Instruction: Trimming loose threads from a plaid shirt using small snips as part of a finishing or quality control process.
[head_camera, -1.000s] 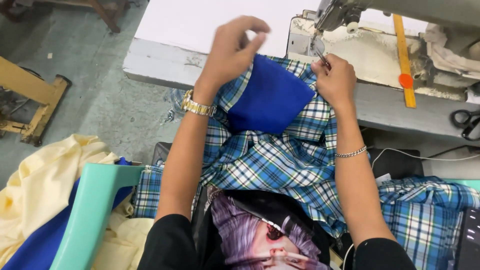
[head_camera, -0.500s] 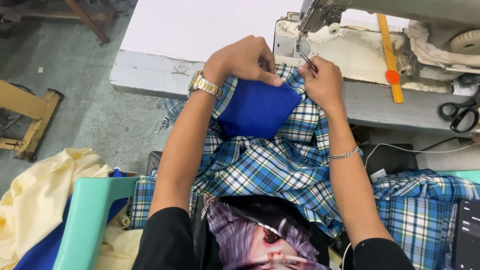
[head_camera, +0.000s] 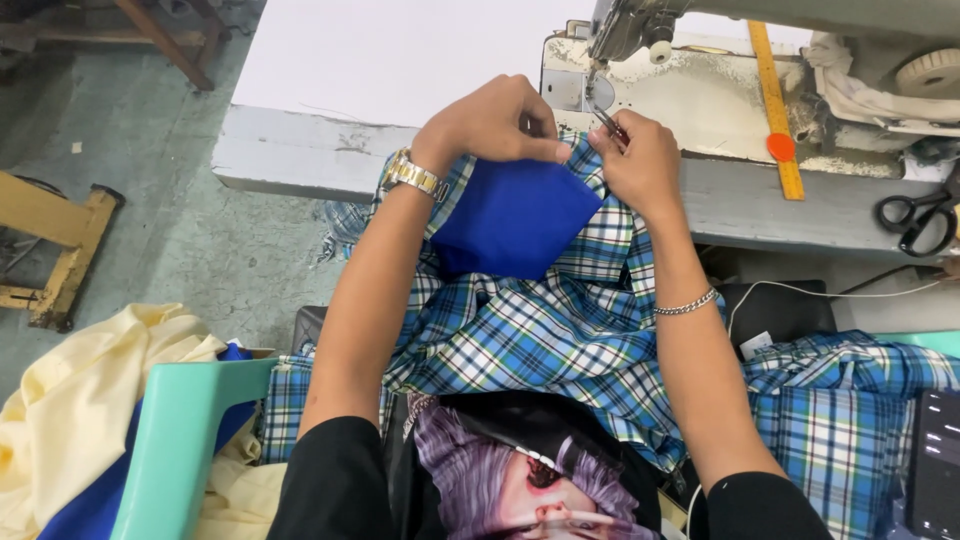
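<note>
A blue plaid garment (head_camera: 560, 330) drapes from the sewing table's edge down over my lap. A solid blue fabric piece (head_camera: 515, 215) lies on top of it. My left hand (head_camera: 495, 122), with a metal watch on the wrist, pinches the top edge of the blue piece against the plaid. My right hand (head_camera: 640, 160), a chain bracelet on its wrist, grips the same edge just right of it and holds a small metal tool pointing toward the needle. Both hands sit at the table's front edge below the sewing machine (head_camera: 640, 25).
A white table top (head_camera: 400, 60) stretches left of the machine. A yellow ruler (head_camera: 775, 100) and black scissors (head_camera: 915, 220) lie at the right. A teal plastic chair (head_camera: 175, 440) with yellow and blue cloth (head_camera: 70, 420) stands at lower left; wooden frames (head_camera: 60, 250) stand on the floor.
My left hand came down from the air onto the blue piece's top edge. Both hands drew together at the fabric near the needle.
</note>
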